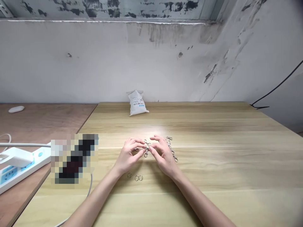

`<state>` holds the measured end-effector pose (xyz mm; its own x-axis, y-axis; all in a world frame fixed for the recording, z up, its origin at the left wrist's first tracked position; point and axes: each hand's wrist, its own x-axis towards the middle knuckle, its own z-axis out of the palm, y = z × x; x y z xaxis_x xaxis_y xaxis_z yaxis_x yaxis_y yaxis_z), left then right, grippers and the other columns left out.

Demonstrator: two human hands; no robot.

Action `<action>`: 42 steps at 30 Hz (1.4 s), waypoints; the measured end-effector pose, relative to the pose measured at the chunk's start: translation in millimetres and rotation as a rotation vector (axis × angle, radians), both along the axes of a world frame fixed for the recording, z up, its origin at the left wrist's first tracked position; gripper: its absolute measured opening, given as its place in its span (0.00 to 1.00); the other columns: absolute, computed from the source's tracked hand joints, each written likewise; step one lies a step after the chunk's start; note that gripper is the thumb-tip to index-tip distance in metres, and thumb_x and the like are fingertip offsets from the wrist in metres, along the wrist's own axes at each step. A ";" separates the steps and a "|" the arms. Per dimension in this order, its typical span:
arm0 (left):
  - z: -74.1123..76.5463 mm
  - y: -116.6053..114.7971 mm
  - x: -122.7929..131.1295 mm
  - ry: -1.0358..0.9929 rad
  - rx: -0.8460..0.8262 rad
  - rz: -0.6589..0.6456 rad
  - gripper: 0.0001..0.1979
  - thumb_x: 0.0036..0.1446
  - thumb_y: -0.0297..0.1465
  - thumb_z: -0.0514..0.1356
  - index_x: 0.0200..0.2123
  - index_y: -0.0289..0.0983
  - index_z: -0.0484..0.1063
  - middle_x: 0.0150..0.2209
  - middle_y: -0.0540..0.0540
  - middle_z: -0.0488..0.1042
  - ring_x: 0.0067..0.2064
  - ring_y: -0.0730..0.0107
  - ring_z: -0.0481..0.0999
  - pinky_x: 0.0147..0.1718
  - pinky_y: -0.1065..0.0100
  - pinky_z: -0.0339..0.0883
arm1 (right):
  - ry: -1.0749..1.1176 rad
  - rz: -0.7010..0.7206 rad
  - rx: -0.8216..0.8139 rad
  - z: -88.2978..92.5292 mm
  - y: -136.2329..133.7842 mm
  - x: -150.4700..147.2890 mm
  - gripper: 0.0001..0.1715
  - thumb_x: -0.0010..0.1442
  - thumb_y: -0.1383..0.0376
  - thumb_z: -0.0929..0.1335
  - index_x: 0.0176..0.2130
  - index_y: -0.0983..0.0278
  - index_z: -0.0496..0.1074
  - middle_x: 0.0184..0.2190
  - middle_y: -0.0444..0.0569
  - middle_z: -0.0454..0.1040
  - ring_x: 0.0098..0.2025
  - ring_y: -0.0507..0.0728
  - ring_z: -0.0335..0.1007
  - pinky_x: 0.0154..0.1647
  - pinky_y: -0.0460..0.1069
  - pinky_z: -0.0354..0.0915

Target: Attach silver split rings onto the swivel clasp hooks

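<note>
My left hand point(130, 153) and my right hand point(163, 155) meet over the middle of the wooden table. Thumb and fingers of each close in a pinch around a small silver lobster clasp point(146, 154), partly covered by the fingertips. Whether a ring is also between them is too small to tell. Just beyond the fingertips lies another clasp point(146, 141) beside a ring. More metal clasps show under my left fingers. Along the right side of my right hand runs a line of several clasps point(175, 157). Nearer me rest three loose metal rings point(137, 178).
A white labelled packet point(137, 103) stands at the table's back, near the stained wall point(101, 63). On the left are a white power strip point(40, 154) with a plug, a pixelated dark object point(77, 160) and a white cable point(90, 184). A black cable point(279, 85) hangs at right.
</note>
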<state>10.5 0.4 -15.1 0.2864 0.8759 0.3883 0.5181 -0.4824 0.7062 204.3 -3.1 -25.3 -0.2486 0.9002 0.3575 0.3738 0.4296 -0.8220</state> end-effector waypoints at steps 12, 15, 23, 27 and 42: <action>4.2 0.4 -1.5 -0.056 0.044 0.011 0.07 0.62 0.34 0.60 0.37 0.42 0.79 0.40 0.44 0.78 0.47 0.62 0.74 0.49 0.57 0.68 | -0.010 0.034 -0.014 0.5 2.2 3.3 0.12 0.67 0.60 0.63 0.35 0.59 0.74 0.53 0.53 0.69 0.64 0.61 0.56 0.63 0.62 0.55; 4.0 -0.2 -3.1 0.017 0.126 0.041 0.06 0.62 0.33 0.60 0.38 0.43 0.78 0.42 0.45 0.77 0.48 0.63 0.73 0.49 0.57 0.67 | -0.003 0.037 -0.023 1.3 1.2 2.9 0.12 0.67 0.62 0.63 0.35 0.59 0.74 0.53 0.52 0.69 0.63 0.61 0.57 0.63 0.61 0.55; 5.6 1.9 -6.6 0.464 0.548 0.089 0.06 0.57 0.24 0.60 0.33 0.41 0.73 0.49 0.47 0.77 0.55 0.60 0.72 0.62 0.49 0.54 | -0.060 -0.001 0.022 3.0 0.8 2.1 0.10 0.66 0.64 0.63 0.34 0.60 0.72 0.53 0.53 0.69 0.63 0.61 0.57 0.62 0.62 0.57; 6.9 3.6 -1.7 0.596 0.617 0.073 0.07 0.57 0.22 0.59 0.31 0.40 0.71 0.53 0.48 0.75 0.58 0.61 0.71 0.66 0.49 0.47 | -0.188 0.012 0.156 4.4 0.1 -0.9 0.08 0.65 0.68 0.64 0.36 0.60 0.72 0.53 0.53 0.71 0.63 0.64 0.56 0.60 0.64 0.59; 12.7 -8.6 4.8 0.383 0.485 0.116 0.08 0.58 0.23 0.59 0.37 0.42 0.75 0.50 0.45 0.76 0.58 0.58 0.69 0.64 0.46 0.49 | 0.005 -0.003 0.067 8.8 -8.1 -7.7 0.10 0.66 0.67 0.63 0.37 0.59 0.73 0.49 0.52 0.70 0.56 0.60 0.62 0.58 0.59 0.60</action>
